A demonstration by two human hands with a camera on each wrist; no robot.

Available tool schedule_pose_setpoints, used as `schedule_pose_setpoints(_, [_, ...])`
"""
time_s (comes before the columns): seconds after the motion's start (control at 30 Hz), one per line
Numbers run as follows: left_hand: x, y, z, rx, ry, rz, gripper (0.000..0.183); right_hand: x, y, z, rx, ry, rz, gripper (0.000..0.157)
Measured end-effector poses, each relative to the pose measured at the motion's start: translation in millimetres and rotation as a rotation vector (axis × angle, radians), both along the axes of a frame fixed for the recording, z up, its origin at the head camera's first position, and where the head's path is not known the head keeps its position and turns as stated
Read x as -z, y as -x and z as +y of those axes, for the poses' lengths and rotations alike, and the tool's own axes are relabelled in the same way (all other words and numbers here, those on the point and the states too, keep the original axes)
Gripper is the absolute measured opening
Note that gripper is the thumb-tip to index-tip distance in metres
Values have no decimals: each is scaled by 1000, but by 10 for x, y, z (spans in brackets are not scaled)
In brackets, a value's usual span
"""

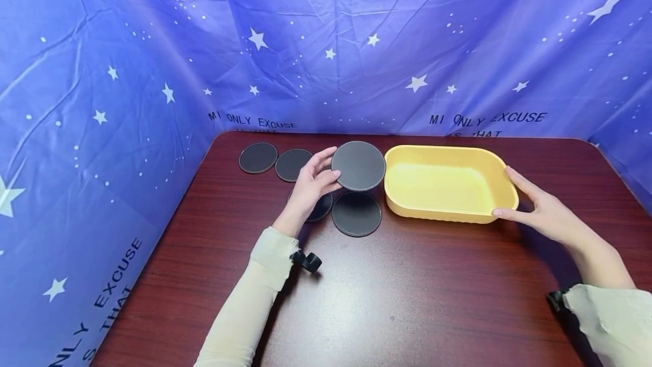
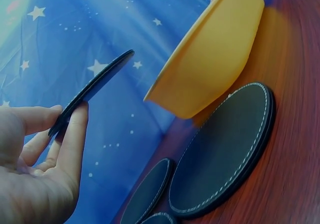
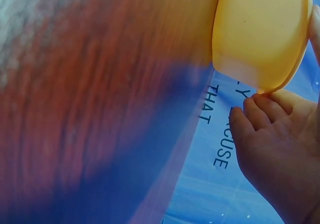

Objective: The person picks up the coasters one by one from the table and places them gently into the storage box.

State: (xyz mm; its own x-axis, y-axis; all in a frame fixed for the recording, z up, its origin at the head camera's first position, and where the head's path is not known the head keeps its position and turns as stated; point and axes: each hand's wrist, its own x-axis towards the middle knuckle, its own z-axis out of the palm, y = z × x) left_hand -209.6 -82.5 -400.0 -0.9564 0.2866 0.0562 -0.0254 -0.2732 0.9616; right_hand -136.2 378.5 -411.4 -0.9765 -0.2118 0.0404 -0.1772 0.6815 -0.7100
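Observation:
Between thumb and fingers my left hand [image 1: 308, 190] pinches a round black coaster [image 1: 359, 166] by its left edge. The coaster is raised off the table and tilted; the left wrist view shows it [image 2: 97, 84] nearly edge-on. Just below it lies another black coaster [image 1: 356, 215] with pale stitching round its rim. One more coaster [image 1: 322, 208] is partly hidden behind my left wrist. My right hand [image 1: 552, 214] grips the right end of a yellow bin [image 1: 438, 213], thumb at the near rim. In the right wrist view, its fingertips touch the bin's wall [image 3: 260, 39].
Two other black coasters, one at the far left [image 1: 258, 158] and one beside it [image 1: 293, 164], lie flat near the back of the dark red wooden table [image 1: 397, 299]. A blue star-printed curtain [image 1: 326, 33] hangs behind and along the sides.

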Motion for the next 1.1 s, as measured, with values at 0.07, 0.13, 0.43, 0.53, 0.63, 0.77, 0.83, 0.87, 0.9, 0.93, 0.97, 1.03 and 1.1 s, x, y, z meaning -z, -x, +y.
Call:
schedule_pose_setpoints(0.07, [-7,-1,43,9,-1,1,59,2,-1,0,2,-1,0,98])
schedule_pose_setpoints(0.13, [-13,-2,89,19,0,6,59,4,0,4,5,-5,-3,98])
schedule_pose_setpoints(0.43, [-23,9,313,55,30,13,57,12,-13,14,12,6,2,98])
schedule_pose_setpoints(0.53, [-16,15,384,74,34,18,57,4,-13,5,24,1,-7,98])
schedule_pose_setpoints(0.63, [-5,19,451,89,39,17,58,-5,-10,-4,33,-5,-18,98])
schedule_pose_setpoints(0.77, [9,25,537,101,63,20,58,-5,-7,-6,27,2,-21,98])
schedule_pose_setpoints(0.83, [17,29,580,105,79,22,58,-4,-7,-5,22,2,-21,98])
schedule_pose_setpoints(0.87, [20,32,601,108,87,22,58,-4,-4,-6,23,2,-23,98])
schedule_pose_setpoints(0.9, [23,34,623,111,93,21,58,-2,-2,-6,24,1,-23,98])
schedule_pose_setpoints(0.93, [27,36,644,114,101,22,57,-2,-2,-7,24,0,-24,98])
schedule_pose_setpoints(0.97, [27,37,664,117,107,21,57,-2,-2,-8,22,0,-23,98])
schedule_pose_setpoints(1.03, [30,41,709,124,117,18,57,-6,-6,-11,18,5,-17,98])
schedule_pose_setpoints(1.1, [34,49,759,133,122,14,57,-7,-11,-11,16,11,-13,98])
